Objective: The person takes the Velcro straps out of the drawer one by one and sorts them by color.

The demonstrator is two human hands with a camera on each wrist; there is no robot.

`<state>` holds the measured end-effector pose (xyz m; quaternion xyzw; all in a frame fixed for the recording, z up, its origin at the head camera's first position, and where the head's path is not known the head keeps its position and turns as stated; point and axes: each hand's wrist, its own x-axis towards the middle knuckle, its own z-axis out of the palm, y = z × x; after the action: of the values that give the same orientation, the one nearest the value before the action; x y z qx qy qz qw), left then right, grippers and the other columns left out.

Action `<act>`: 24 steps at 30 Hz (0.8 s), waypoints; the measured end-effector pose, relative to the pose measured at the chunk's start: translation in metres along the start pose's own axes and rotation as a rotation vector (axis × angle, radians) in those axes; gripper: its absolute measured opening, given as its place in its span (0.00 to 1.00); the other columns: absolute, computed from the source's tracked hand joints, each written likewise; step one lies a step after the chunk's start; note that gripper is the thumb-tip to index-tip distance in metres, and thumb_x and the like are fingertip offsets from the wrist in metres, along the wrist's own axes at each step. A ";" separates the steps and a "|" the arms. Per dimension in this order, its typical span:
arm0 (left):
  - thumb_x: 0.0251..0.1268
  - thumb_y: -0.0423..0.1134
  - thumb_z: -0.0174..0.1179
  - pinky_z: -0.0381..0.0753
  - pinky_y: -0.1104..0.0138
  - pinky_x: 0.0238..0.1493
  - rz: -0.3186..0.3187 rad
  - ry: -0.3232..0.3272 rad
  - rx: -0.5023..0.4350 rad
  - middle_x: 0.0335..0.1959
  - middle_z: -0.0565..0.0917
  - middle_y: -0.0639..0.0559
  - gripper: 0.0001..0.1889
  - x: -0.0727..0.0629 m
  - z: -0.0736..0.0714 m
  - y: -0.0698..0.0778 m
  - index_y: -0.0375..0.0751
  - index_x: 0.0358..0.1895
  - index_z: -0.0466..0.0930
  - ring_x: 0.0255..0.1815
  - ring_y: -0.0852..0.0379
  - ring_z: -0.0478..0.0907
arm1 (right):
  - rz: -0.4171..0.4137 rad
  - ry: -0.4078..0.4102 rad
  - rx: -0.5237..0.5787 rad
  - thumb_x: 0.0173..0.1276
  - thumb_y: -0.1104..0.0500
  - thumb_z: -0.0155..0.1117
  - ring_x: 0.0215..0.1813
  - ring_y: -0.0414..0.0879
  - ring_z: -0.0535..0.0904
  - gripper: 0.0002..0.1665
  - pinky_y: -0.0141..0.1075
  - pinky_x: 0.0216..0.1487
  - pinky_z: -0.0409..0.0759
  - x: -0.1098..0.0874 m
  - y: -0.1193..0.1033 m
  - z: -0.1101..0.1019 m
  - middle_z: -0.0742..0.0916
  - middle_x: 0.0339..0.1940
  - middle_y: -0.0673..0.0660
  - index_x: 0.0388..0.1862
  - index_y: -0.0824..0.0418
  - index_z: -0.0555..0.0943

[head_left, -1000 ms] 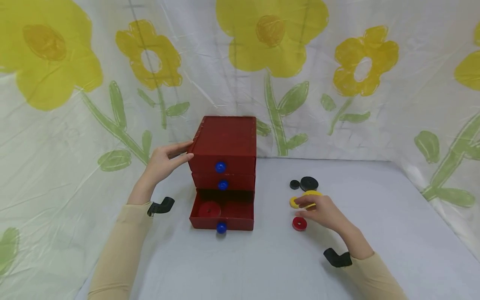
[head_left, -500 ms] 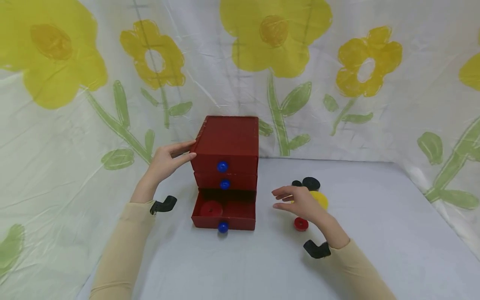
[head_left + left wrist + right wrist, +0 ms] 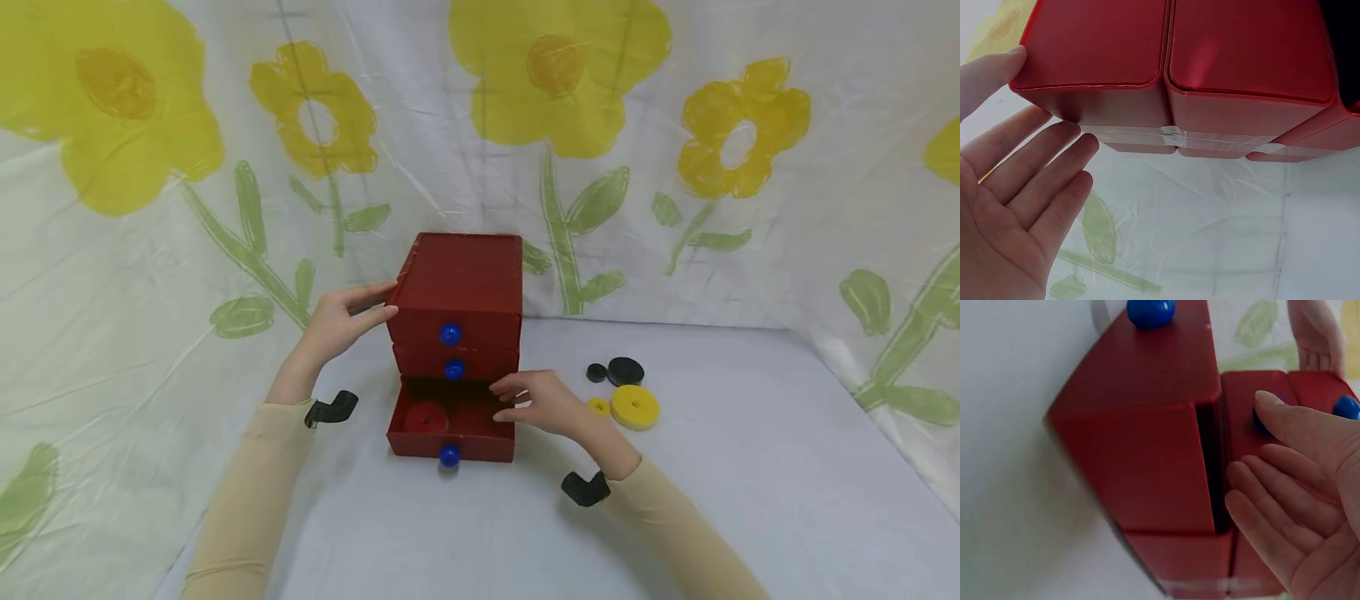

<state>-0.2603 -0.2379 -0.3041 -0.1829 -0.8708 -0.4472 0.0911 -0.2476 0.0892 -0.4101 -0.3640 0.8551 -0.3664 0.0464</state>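
Note:
A red chest of drawers [image 3: 468,275] with blue knobs stands on the white table, its bottom drawer [image 3: 480,446] pulled out. Inside that drawer lies a red disc [image 3: 426,418] with a small hole. My left hand [image 3: 333,327] touches the chest's upper left side with straight fingers, the thumb at the front corner. At the open drawer's right side, my right hand [image 3: 543,402] has relaxed fingers reaching over the drawer's edge. Its palm looks bare in the right wrist view, where the drawer's outer wall [image 3: 1141,469] also shows.
Right of the chest lie a large black disc [image 3: 626,372], a small black disc [image 3: 596,372], a large yellow disc [image 3: 635,407] and a small yellow disc [image 3: 598,406]. A cloth [image 3: 420,125] painted with yellow flowers hangs behind.
My right hand has moved left from the discs to the open drawer. The small red disc seen earlier on the table is out of sight now. My left hand stays on the chest.

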 end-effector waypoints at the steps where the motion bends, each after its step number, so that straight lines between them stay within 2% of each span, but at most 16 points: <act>1: 0.64 0.41 0.61 0.77 0.53 0.57 0.000 0.000 0.000 0.59 0.78 0.43 0.24 0.000 0.000 0.000 0.40 0.62 0.74 0.61 0.46 0.76 | -0.002 -0.012 0.003 0.60 0.52 0.70 0.48 0.49 0.84 0.25 0.39 0.49 0.83 0.004 -0.002 0.003 0.86 0.49 0.60 0.53 0.64 0.81; 8: 0.64 0.41 0.62 0.77 0.52 0.58 -0.006 -0.004 -0.004 0.60 0.78 0.43 0.24 0.000 -0.001 0.002 0.41 0.63 0.74 0.61 0.46 0.75 | -0.036 -0.061 -0.034 0.59 0.53 0.70 0.47 0.45 0.85 0.25 0.29 0.46 0.82 0.029 -0.008 0.024 0.87 0.48 0.58 0.53 0.64 0.81; 24: 0.64 0.41 0.62 0.77 0.52 0.58 -0.008 -0.002 -0.009 0.60 0.78 0.43 0.24 0.000 0.000 0.002 0.40 0.62 0.74 0.61 0.45 0.75 | 0.005 -0.180 -0.053 0.56 0.53 0.73 0.48 0.45 0.84 0.29 0.27 0.46 0.82 0.059 -0.006 0.051 0.86 0.50 0.57 0.55 0.63 0.80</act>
<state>-0.2597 -0.2371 -0.3024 -0.1804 -0.8695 -0.4514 0.0876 -0.2694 0.0178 -0.4319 -0.3946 0.8576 -0.3095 0.1142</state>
